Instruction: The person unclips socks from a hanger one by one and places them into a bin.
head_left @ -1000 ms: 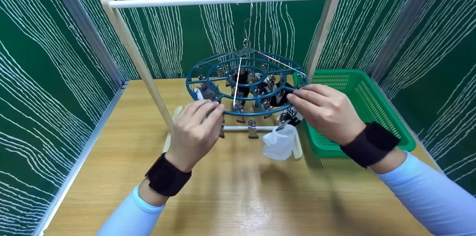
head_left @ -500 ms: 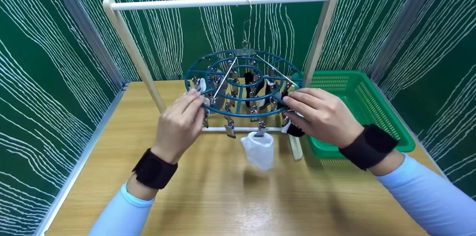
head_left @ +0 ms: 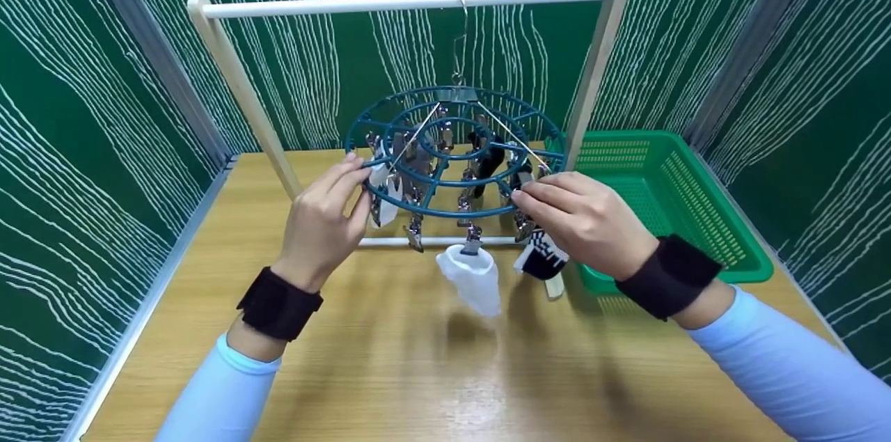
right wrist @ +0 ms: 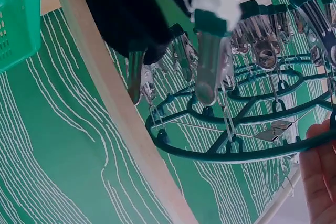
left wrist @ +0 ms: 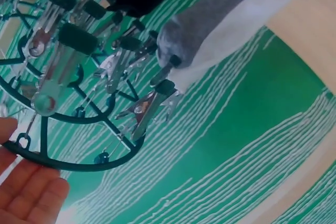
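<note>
A round teal clip hanger hangs by its hook from the white rail of a wooden rack. My left hand pinches its left rim, and the rim lies on the fingers in the left wrist view. My right hand pinches the right front rim, with its fingers beside the rim. Clipped below hang a white sock, a black-and-white sock, a grey-and-white sock and a black sock.
A green mesh basket stands on the wooden table at the right, behind the right hand. The rack's slanted posts flank the hanger. Green patterned walls close in on three sides. Several metal clips hang free.
The hanger has turned: the white sock swung from the right front to the front middle. Both hands shifted left and back along the rim.
</note>
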Demonstrator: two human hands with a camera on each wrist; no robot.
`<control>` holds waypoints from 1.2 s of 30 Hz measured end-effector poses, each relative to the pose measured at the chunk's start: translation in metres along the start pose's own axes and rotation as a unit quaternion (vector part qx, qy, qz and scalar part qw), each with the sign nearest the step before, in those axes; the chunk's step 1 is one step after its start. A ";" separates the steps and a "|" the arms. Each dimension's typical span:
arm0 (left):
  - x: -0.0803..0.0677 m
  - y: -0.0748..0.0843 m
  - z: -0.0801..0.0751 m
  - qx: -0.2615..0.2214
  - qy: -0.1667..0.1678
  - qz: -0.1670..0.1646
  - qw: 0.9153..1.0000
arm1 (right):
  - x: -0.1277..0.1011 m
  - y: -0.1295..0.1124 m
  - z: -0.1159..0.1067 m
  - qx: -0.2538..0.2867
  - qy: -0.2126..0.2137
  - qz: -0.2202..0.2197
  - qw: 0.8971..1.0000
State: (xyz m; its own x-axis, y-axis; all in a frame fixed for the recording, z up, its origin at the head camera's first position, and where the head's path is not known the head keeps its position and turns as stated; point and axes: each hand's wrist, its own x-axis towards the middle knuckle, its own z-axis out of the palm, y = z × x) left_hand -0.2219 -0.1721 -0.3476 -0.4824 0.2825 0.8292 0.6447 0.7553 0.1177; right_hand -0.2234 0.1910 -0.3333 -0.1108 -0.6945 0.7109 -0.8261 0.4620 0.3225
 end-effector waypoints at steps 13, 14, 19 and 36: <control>-0.003 0.039 -0.008 -0.091 0.072 0.036 0.993 | 0.004 -0.002 0.000 -0.001 -0.006 -0.005 1.000; -0.003 0.043 -0.008 -0.099 0.065 0.044 0.992 | 0.004 -0.002 0.000 -0.001 -0.006 -0.005 1.000; -0.005 0.061 -0.009 -0.131 0.018 0.087 0.987 | 0.004 -0.002 0.000 -0.002 -0.010 -0.007 1.000; -0.006 0.090 0.030 -0.176 -0.189 -0.052 0.965 | 0.005 -0.004 0.001 -0.007 -0.012 0.000 1.000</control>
State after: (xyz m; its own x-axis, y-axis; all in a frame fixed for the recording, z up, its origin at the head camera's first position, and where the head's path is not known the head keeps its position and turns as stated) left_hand -0.1783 -0.0881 -0.3581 -0.6946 0.4612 0.5521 0.7101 0.5621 0.4239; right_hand -0.2209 0.1856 -0.3316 -0.1240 -0.7082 0.6950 -0.8189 0.4686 0.3314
